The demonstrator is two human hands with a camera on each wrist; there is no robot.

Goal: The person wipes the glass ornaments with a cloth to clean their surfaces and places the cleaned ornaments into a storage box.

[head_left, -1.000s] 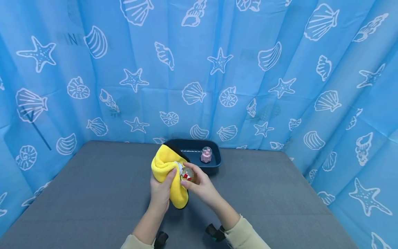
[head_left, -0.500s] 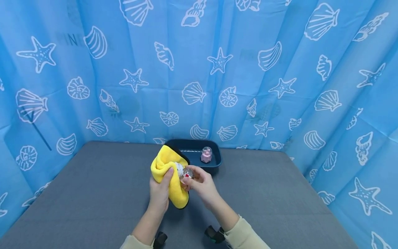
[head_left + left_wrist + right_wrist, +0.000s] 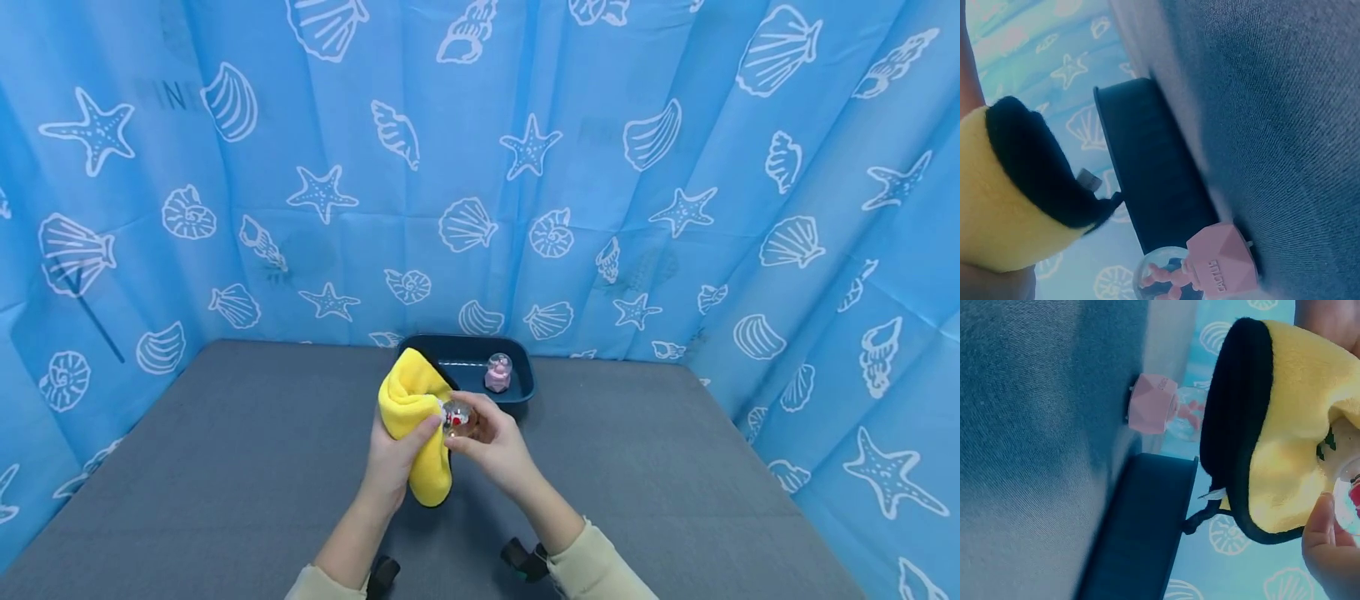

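Note:
My left hand (image 3: 395, 454) grips a yellow cloth (image 3: 411, 392) with a black edge, folded around the base of a small snow globe (image 3: 459, 418). The globe lies on its side, its clear dome with a red and white figure pointing right. My right hand (image 3: 495, 442) holds the dome between thumb and fingers. In the right wrist view the pale base (image 3: 1338, 447) with dark green marks shows inside the cloth fold. Its end is hidden in the cloth.
Behind the hands a dark blue tray (image 3: 465, 343) holds a pink snow globe (image 3: 498, 372). Another pink globe (image 3: 1222, 262), marked CACTUS, stands on the grey table (image 3: 637, 467) left of the tray, hidden from the head view. A blue shell-print curtain (image 3: 465, 275) surrounds the table.
The right fingers have closed further over the dome and then spread again, and the figure inside shows differently. Cloth and left hand have shifted slightly right, covering more of the white base.

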